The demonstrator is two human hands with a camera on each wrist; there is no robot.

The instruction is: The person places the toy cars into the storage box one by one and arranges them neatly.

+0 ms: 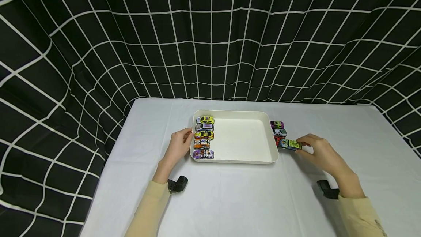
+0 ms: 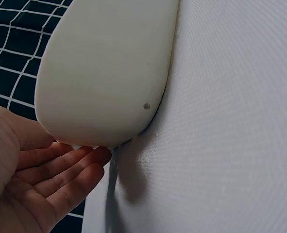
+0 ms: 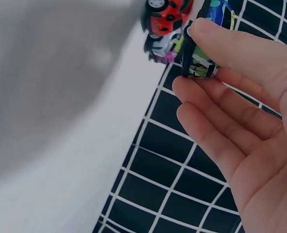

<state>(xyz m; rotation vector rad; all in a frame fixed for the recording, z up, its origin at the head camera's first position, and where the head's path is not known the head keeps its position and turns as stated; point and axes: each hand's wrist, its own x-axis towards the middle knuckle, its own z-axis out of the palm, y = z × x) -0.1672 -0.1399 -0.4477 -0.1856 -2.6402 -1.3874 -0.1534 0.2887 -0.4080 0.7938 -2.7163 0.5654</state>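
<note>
right hand (image 1: 320, 153) pinches green toy car (image 1: 291, 144) just right of white tray (image 1: 241, 161) | left hand (image 1: 179, 145), fingers straight, steadies tray's left wall | five cars (image 1: 204, 137) rowed inside, leaving room

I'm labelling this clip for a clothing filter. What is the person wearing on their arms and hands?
Both hands are bare: no gloves or rings visible on the left hand or the right hand. Each arm has a long, pale beige sleeve reaching the wrist. A small black camera mount sits at the left wrist, and another at the right wrist.
</note>
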